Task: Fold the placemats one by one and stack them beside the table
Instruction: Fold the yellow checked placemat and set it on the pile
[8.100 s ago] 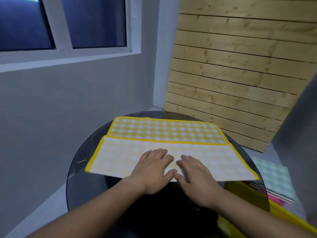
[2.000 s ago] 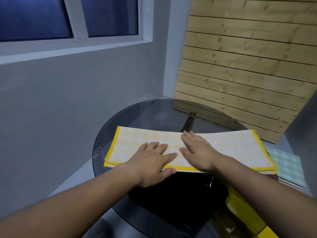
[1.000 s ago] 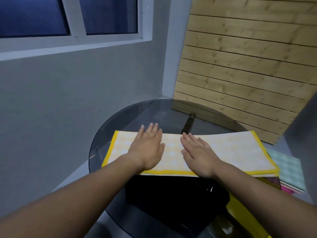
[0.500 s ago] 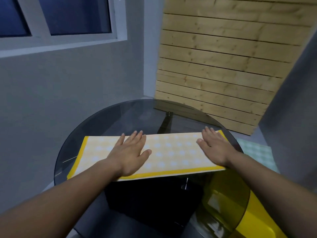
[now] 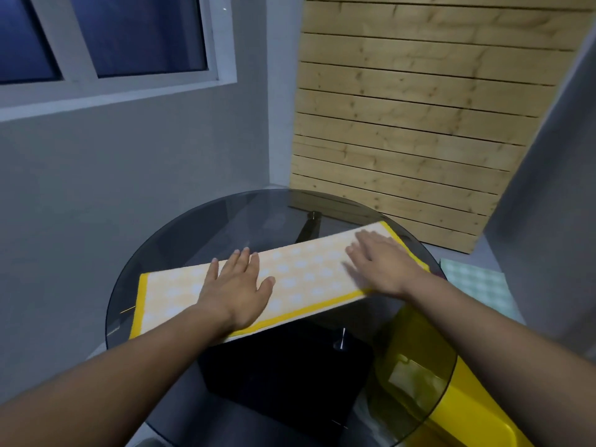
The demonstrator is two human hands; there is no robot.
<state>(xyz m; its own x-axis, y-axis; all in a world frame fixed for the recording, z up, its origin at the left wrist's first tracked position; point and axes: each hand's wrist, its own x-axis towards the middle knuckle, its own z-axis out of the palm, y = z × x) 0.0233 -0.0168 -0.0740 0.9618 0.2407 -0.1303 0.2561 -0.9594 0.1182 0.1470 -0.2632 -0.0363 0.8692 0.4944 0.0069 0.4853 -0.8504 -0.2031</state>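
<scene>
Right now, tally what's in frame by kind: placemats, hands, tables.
Yellow placemat, folded, on the table: 1
Green checked placemat, off the table to the right: 1 visible
Hands, flat on the yellow placemat: 2, left hand and right hand
Round glass table: 1
Total: 5

The right hand [image 5: 383, 264] is motion-blurred and hides the placemat's [image 5: 300, 279] right end near the glass table's [image 5: 180, 240] right edge. The yellow bin [image 5: 464, 411] runs off the bottom edge. The green cloth [image 5: 477, 285] is partly hidden by the forearm.
</scene>
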